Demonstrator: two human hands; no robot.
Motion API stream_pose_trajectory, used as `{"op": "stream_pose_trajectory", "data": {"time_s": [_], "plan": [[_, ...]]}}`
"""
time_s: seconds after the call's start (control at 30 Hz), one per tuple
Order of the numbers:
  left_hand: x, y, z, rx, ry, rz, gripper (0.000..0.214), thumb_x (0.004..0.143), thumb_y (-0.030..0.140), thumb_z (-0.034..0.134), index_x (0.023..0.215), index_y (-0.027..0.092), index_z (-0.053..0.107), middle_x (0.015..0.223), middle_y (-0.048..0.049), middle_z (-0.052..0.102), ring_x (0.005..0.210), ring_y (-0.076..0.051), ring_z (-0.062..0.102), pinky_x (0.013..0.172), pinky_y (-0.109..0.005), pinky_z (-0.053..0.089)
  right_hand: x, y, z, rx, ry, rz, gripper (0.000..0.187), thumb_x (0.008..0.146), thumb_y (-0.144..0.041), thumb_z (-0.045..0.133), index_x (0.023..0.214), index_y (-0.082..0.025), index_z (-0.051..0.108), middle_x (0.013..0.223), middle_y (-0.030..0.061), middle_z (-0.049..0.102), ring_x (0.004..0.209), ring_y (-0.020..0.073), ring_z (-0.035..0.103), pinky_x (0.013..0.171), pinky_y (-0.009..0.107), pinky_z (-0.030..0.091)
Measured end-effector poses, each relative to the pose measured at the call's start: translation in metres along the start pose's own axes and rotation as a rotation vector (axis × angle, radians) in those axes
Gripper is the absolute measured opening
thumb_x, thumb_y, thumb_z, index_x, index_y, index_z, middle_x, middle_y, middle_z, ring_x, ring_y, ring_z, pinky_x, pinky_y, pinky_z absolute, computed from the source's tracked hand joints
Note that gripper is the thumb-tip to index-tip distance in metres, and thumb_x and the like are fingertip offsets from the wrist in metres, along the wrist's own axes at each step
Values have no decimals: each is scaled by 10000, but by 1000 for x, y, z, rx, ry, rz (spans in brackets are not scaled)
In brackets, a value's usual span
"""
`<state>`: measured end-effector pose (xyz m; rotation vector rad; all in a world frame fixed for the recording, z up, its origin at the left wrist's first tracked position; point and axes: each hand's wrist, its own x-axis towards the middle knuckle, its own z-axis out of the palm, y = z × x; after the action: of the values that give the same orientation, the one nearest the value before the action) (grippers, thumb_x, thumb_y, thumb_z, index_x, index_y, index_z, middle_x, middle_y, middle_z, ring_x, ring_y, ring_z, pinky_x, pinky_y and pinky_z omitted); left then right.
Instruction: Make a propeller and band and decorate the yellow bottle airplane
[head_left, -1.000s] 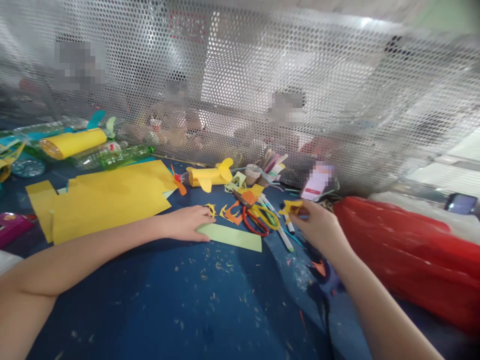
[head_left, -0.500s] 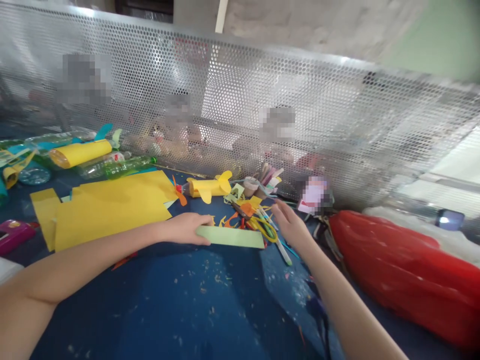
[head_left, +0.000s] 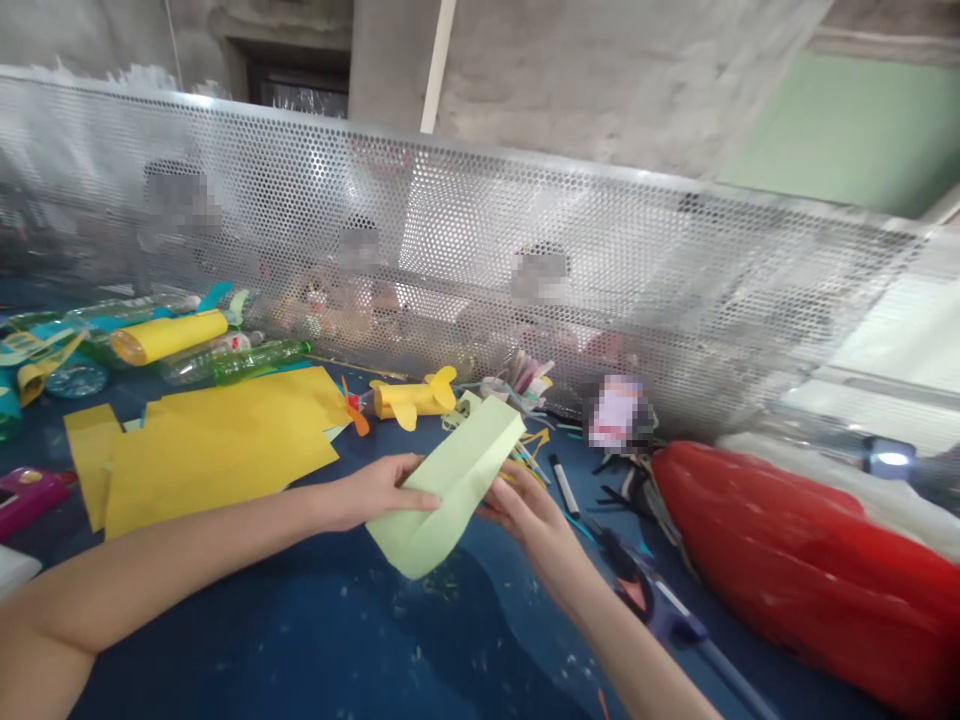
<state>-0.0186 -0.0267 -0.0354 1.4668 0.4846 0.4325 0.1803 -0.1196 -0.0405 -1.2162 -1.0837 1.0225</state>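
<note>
My left hand [head_left: 386,495] pinches a pale green sheet of paper [head_left: 450,475] with the thumb on top. The sheet is folded lengthwise, tilted above the blue table, its lower part bulging open. At its right edge my right hand [head_left: 529,505] has curled fingers closed on the paper; some fingertips are hidden behind it. Just beyond lies a yellow paper-wrapped bottle model [head_left: 409,400] with fins and an orange propeller [head_left: 356,408]. Paper scraps and tools behind the sheet are partly covered by it. A marker [head_left: 564,486] lies right of my right hand.
Yellow sheets [head_left: 225,440] lie left, with plastic bottles [head_left: 262,362] and another yellow model [head_left: 172,335] behind. A blue glue gun [head_left: 660,605] and a red plastic bag [head_left: 787,560] are on the right. A perforated metal screen [head_left: 465,240] closes the back; people show through it.
The green paper has turned from a flat narrow strip to a raised, tilted, partly opened fold. My right hand has come down and left from the scraps to the paper's edge.
</note>
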Motion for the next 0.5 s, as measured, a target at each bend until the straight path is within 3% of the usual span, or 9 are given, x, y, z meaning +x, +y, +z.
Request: {"op": "stream_pose_trajectory", "data": {"time_s": [0.13,0.23,0.37,0.5], "plan": [[-5,-3,10,-52,-140,-56,464,679,317,758,1065,161,553,1091,-98,644,967,-236,624,802,-347,486,-5,-4,6,-151,133,-49,423,692,-505,698,966,-218,550,786,20,674,598,176,605,469,267,475],[-5,-10,12,-76,-205,-89,501,680,319,763,1089,173,513,1086,-106,643,952,-244,636,780,-358,498,-5,-5,5,-234,174,-62,424,685,-503,694,951,-223,521,733,9,651,507,161,552,396,261,416],[-6,-15,12,-12,-171,-43,539,713,382,729,1149,192,474,1014,-84,656,882,-235,649,704,-327,502,-4,-5,-1,-287,178,-106,473,713,-487,679,1063,-227,496,912,61,681,631,209,616,442,285,455],[-6,-9,13,118,-112,-25,417,729,472,685,1008,182,579,863,-35,663,829,-215,636,688,-291,486,-2,-3,-4,-290,204,-140,482,756,-555,610,1079,-208,520,1045,93,673,872,267,640,660,351,539]]}}
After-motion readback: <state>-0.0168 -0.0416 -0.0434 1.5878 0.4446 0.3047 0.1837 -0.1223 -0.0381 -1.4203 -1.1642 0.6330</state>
